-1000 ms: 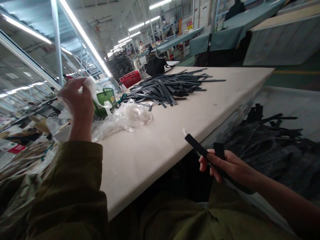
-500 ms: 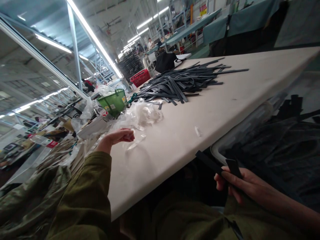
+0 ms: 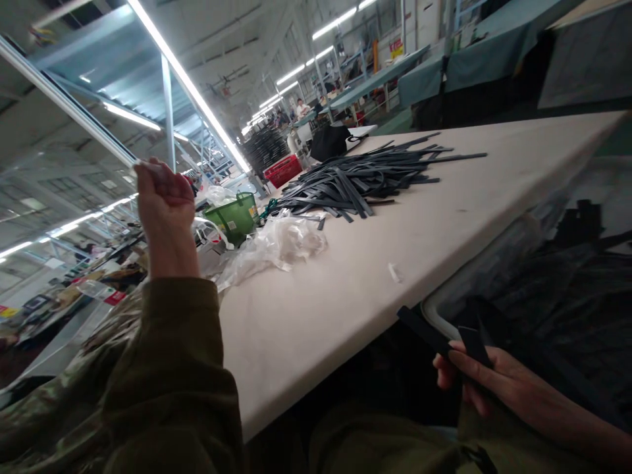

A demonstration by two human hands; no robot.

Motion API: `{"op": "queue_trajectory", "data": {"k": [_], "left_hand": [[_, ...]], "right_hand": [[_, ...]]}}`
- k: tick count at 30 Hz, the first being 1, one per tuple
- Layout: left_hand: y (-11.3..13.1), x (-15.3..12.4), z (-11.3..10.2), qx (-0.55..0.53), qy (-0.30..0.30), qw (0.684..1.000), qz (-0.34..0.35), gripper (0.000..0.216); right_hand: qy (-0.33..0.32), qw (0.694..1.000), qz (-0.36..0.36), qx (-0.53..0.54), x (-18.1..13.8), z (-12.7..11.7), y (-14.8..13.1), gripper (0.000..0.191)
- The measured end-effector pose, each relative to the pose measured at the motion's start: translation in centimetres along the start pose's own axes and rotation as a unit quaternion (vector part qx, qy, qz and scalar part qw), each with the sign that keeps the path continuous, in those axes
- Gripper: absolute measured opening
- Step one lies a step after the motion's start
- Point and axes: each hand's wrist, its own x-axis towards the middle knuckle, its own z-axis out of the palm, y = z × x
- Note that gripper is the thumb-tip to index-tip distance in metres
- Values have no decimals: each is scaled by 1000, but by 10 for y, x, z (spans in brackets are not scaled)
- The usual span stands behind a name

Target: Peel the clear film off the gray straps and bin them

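My left hand (image 3: 166, 201) is raised above the left end of the table, its fingers curled in toward the palm. Whether something thin is pinched in them is too unclear to see. Below and to its right lies a crumpled heap of clear plastic film (image 3: 281, 243), apart from the hand. My right hand (image 3: 476, 372) is low, beyond the table's near edge. Between its thumb and fingers it grips dark fabric strips (image 3: 425, 330), two flat ends of which stick out past the thumb.
On the pale table (image 3: 355, 296) lies a large pile of dark strips (image 3: 355, 178), with a small white scrap (image 3: 394, 272) nearer me. A green basket (image 3: 232, 220), a red crate (image 3: 283, 170) and a black bag (image 3: 330, 141) stand behind. A plastic-lined bin (image 3: 557, 283) is at right.
My left hand has risen up and left, away from the plastic film on the table. My right hand keeps its grip on the strips and sits slightly lower and further right in view.
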Motion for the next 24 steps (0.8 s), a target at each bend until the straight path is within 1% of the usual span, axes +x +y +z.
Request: {"op": "queue_trajectory", "data": {"k": [2, 3, 4, 5, 7, 8, 10, 12, 14, 19, 24], "left_hand": [[-33, -38, -7, -9, -11, 999, -45, 22], [-55, -60, -14, -10, -11, 998, -68, 26], [-78, -85, -21, -10, -5, 994, -106, 31], [-102, -110, -30, -29, 23, 984, -177, 34], [-144, -159, -47, -60, 87, 945, -309, 35], [-161, -183, -54, -62, 97, 934, -337, 34], [-183, -222, -65, -71, 116, 917, -374, 33], [-193, -249, -72, -83, 131, 903, -399, 35], [-195, -266, -75, -93, 147, 889, -424, 37], [-193, -288, -74, -89, 173, 866, -461, 37], [-191, -304, -73, -84, 174, 853, -485, 34]], "right_hand": [[-3, 1000, -7, -1, 1, 2, -2, 60], [-3, 1000, -7, -6, 1, 4, -3, 62], [-4, 1000, -6, -14, 0, 7, -4, 64], [-6, 1000, -6, -24, 0, 9, -4, 66], [-13, 999, -12, -52, -3, 13, -6, 67], [-16, 997, -20, -69, -4, 15, -7, 67], [-15, 993, -37, -108, -7, 17, -10, 67], [-17, 989, -45, -141, -9, 19, -14, 67], [-23, 985, -48, -163, -8, 21, -18, 66], [-8, 977, -69, -203, 2, 28, -18, 62], [6, 973, -79, -217, 12, 34, -20, 54]]}}
